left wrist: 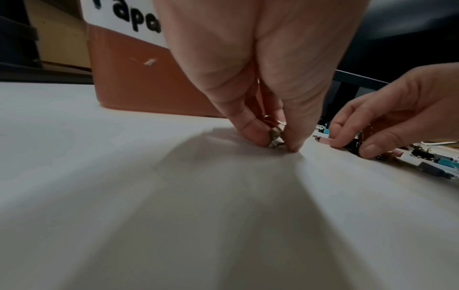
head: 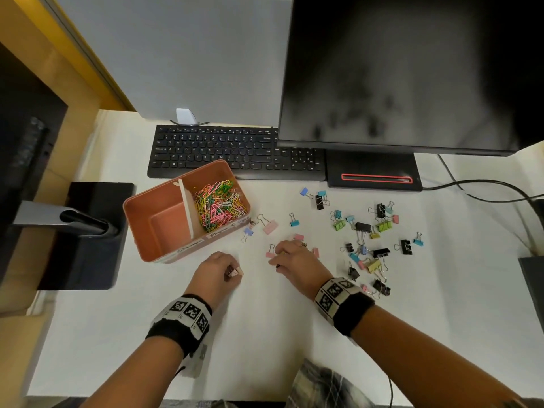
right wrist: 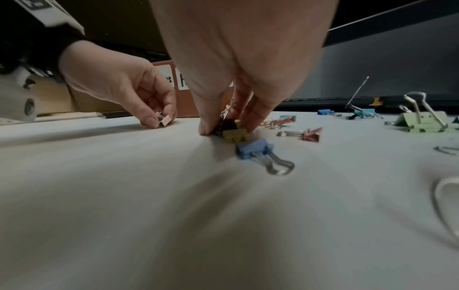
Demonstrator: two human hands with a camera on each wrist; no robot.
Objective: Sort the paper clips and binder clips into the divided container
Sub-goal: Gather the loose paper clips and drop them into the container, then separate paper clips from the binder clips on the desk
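The orange divided container [head: 164, 248] stands left of centre; its right compartment holds several coloured paper clips [head: 219, 209], and its left compartment is bare. In front of it my left hand [head: 235, 272] pinches a small pale pink binder clip [left wrist: 275, 137] against the table, and the same clip [right wrist: 165, 120] shows in the right wrist view. My right hand [head: 275, 262] pinches a black binder clip [right wrist: 227, 124] on the table, with a yellow clip [right wrist: 234, 135] and a blue clip [right wrist: 253, 150] touching its fingertips. A pink clip [head: 270, 254] lies by its fingers.
Several loose binder clips [head: 368, 240] lie scattered right of my hands. A keyboard [head: 235, 151] and a monitor [head: 412, 72] on its base [head: 374, 172] stand behind. A second monitor stand [head: 85, 231] is at the left, and cables [head: 485, 187] run at the right.
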